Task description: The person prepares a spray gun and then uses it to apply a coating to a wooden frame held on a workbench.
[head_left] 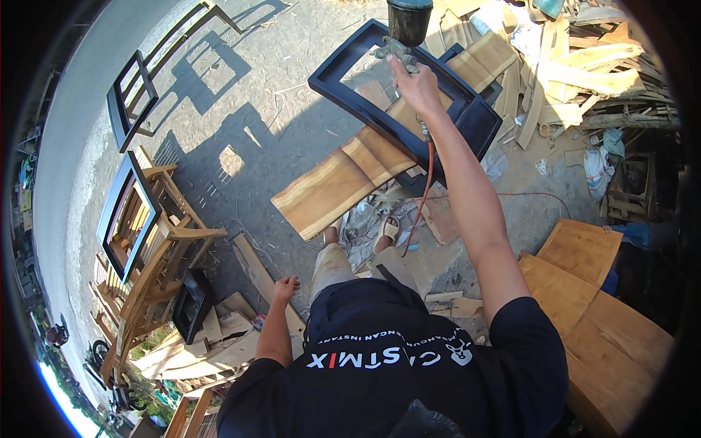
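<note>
My right hand [419, 86] reaches far forward, its fingers wrapped round a spray gun [394, 52]. A dark cup [409, 23] sits on top of the gun. From its handle a thin orange-red hose [428, 171] runs down past my forearm. Below the gun lies a black rectangular frame [337, 66], open in the middle and set at a slant over a wooden plank [339, 177] with a wavy edge. My left hand [287, 287] hangs beside my left leg with curled fingers and nothing visible in it.
Black frames [133, 226] and wooden furniture [164, 255] stand at left; a scrap wood heap [584, 69] lies far right. Brown wooden panels [584, 306] are near right, beside another person's blue sleeve [634, 235]. The hose crosses the ground near my feet.
</note>
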`<action>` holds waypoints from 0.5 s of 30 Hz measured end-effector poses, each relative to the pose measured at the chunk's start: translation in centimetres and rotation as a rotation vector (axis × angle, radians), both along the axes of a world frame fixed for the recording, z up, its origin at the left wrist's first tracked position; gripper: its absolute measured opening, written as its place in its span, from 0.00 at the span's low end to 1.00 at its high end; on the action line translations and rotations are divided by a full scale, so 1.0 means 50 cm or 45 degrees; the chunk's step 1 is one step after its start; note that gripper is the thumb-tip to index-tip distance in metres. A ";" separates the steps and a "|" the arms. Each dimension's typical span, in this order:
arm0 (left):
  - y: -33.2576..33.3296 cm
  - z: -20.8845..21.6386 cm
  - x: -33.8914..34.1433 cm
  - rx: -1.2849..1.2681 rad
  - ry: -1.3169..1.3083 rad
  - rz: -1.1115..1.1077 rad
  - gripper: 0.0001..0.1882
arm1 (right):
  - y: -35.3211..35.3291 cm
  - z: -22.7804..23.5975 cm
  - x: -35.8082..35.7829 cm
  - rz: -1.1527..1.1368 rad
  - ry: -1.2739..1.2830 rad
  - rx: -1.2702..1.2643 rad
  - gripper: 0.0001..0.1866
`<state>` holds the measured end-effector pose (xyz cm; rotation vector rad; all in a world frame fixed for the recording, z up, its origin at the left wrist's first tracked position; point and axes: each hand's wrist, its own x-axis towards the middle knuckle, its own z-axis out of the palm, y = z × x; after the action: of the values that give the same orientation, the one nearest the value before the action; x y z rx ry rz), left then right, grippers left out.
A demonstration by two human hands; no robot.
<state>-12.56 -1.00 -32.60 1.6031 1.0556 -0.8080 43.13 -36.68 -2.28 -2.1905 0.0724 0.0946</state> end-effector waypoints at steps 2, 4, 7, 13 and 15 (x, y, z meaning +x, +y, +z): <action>-0.043 0.010 -0.038 -0.029 0.058 0.023 0.22 | -0.016 -0.013 0.032 -0.047 -0.106 -0.002 0.31; -0.081 0.020 -0.058 -0.052 0.112 0.039 0.22 | -0.039 -0.032 0.069 -0.103 -0.181 -0.041 0.31; -0.111 0.018 -0.097 -0.090 0.168 0.118 0.21 | -0.048 -0.031 0.107 -0.141 -0.176 -0.072 0.32; -0.104 0.007 -0.078 -0.096 0.141 0.185 0.20 | -0.066 -0.029 0.170 -0.232 -0.308 -0.210 0.33; -0.096 0.026 -0.070 -0.057 0.120 0.206 0.20 | -0.036 -0.014 0.152 -0.113 -0.187 -0.176 0.33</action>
<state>-16.06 -5.79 -31.31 1.4334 1.2096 -0.7987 50.73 -38.49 -2.97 -2.3215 0.0961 -0.1245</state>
